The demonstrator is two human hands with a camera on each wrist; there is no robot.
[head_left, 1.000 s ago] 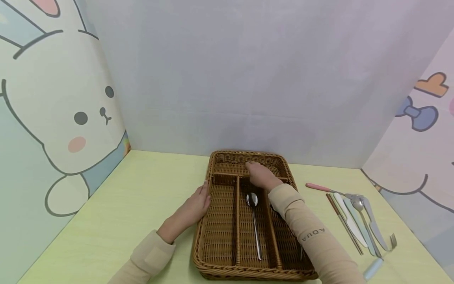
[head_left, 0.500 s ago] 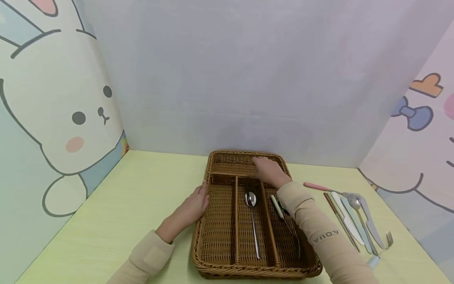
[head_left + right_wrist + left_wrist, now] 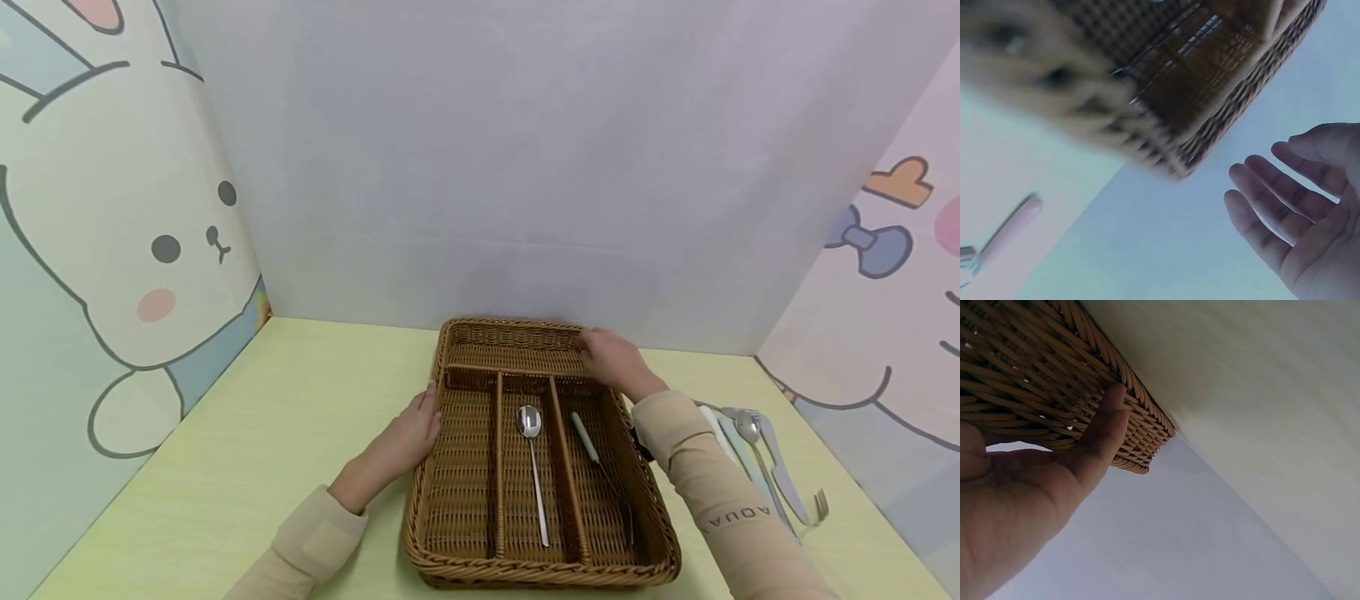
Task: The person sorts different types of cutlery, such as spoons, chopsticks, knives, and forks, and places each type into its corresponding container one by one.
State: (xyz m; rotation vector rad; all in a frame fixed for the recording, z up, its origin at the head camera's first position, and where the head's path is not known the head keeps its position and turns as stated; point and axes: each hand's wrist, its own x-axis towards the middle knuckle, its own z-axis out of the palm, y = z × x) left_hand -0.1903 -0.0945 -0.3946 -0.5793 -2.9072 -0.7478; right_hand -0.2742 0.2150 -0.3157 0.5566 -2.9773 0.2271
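A brown wicker cutlery basket (image 3: 465, 575) with one back compartment and several front ones sits on the table. My left hand (image 3: 408, 429) lies along its left side; in the left wrist view straight fingers (image 3: 1100, 434) touch the woven wall. At the back right corner my right hand (image 3: 615, 362) is beside the rim, and in the right wrist view its fingers (image 3: 1272, 215) are loosely spread with nothing in them. A metal spoon (image 3: 535, 467) lies in the middle front compartment. The right front compartment holds a utensil with a pale green handle (image 3: 585, 436) and thin metal neck.
Right of the basket lies loose cutlery: a spoon (image 3: 750, 429), a knife (image 3: 783, 475), a pale green piece (image 3: 741, 450) and a fork (image 3: 821, 505). My right sleeve covers part of this group. A pink handle (image 3: 1013, 231) shows in the right wrist view. A curtain (image 3: 480, 167) hangs behind.
My right hand has moved rightward from over the back compartment to the basket's right back corner, uncovering the green-handled utensil. The left hand has stayed at the left side.
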